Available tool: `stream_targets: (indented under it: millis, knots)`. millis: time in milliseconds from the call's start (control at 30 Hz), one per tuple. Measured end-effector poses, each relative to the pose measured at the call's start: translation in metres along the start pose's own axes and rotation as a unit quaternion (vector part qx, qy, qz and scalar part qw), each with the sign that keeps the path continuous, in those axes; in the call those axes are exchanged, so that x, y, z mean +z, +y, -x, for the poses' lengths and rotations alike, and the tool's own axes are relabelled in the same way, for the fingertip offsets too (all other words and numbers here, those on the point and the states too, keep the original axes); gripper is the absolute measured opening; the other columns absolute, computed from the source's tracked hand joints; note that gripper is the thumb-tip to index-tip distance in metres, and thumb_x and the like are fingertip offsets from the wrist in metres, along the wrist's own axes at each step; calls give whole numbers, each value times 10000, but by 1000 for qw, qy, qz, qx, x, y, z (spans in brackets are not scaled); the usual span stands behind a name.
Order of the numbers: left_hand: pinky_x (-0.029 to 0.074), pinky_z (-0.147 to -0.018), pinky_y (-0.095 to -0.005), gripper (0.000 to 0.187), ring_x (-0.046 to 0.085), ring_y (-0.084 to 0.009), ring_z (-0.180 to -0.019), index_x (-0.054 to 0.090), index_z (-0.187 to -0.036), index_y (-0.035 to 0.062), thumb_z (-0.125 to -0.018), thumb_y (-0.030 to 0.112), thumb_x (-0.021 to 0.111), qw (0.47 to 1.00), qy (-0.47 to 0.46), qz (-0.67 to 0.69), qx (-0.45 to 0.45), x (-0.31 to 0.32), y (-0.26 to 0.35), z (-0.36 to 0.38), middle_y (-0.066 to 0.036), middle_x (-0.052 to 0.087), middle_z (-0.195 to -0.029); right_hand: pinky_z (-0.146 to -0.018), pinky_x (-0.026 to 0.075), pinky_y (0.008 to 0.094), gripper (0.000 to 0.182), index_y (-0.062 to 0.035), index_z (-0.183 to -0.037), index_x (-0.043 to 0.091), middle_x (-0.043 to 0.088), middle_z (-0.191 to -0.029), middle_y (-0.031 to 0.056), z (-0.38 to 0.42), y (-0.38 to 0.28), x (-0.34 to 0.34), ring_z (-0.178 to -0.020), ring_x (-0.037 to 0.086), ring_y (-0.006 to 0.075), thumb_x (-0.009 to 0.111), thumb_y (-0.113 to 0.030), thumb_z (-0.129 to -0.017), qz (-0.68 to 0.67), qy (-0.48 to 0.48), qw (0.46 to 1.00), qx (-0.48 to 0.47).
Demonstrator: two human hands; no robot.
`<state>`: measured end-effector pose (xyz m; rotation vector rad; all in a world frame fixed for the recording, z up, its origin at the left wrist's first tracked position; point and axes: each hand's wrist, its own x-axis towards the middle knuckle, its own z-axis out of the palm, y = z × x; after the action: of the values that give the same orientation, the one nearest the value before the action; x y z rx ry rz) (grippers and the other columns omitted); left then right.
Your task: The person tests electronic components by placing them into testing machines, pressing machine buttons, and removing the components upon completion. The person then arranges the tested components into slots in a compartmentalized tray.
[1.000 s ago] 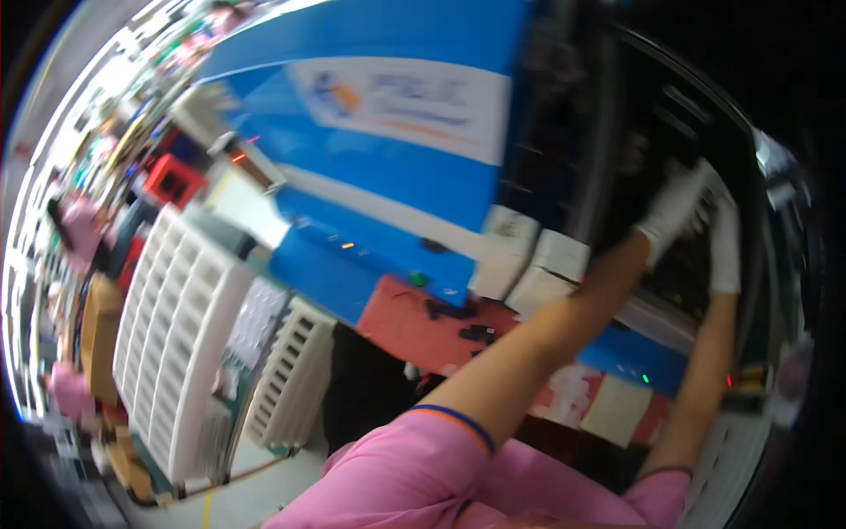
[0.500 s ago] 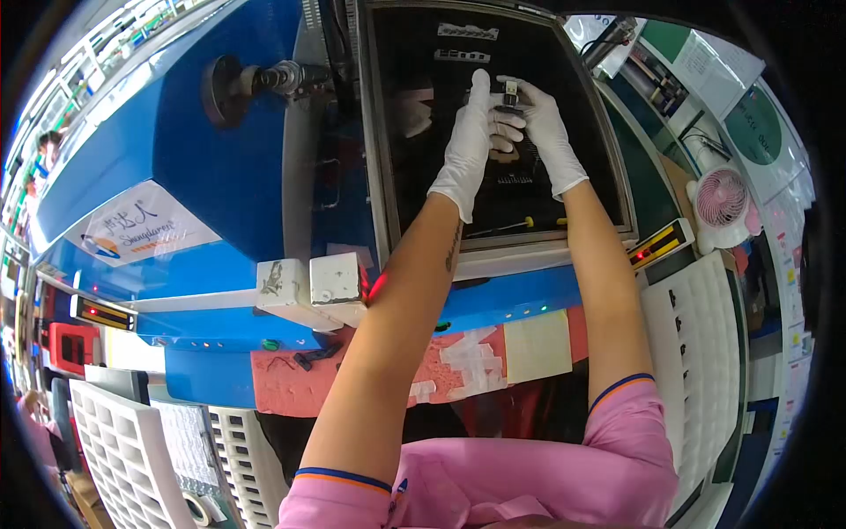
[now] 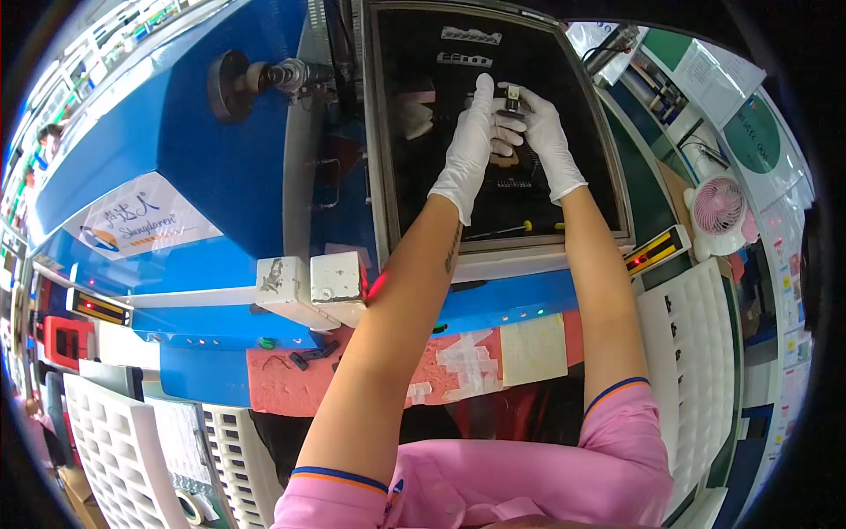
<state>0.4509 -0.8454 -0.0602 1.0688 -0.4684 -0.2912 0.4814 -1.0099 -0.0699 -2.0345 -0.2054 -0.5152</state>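
Both my hands wear white gloves and reach into the dark opening (image 3: 414,203) of a blue machine (image 3: 220,167). My left hand (image 3: 465,145) and my right hand (image 3: 539,132) meet around a small black and metal part (image 3: 510,99), fingers pinching it from both sides. The part sits above a dark fixture with a light patch just under my fingers. Two small white strips (image 3: 471,37) are stuck higher up inside the opening.
White gridded trays stand at lower left (image 3: 115,450) and at right (image 3: 696,326). A pink fan (image 3: 718,204) sits at right, beside green notice boards. White boxes (image 3: 313,284) jut from the machine front. A red taped panel (image 3: 370,375) holds small black parts.
One second ago the view was swung left and blurred; it has turned onto the machine opening. Since half a second ago my hands have stayed on the small part, barely shifting.
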Motion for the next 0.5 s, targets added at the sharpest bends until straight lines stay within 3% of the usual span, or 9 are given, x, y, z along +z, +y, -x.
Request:
stream_targets:
  millis: [500]
  knots:
    - [449,-585,-248,929,583,-154,-672,539,-1102,-46,-795,782,251,1000,0,-1,-15,-1,0,-2,-105,608,-792,-820,460,262,350,-70,-1207,560,639,-1045,108,-1,4,0,-921,597,154,472,-7,-874,-16,-11,1000,-3]
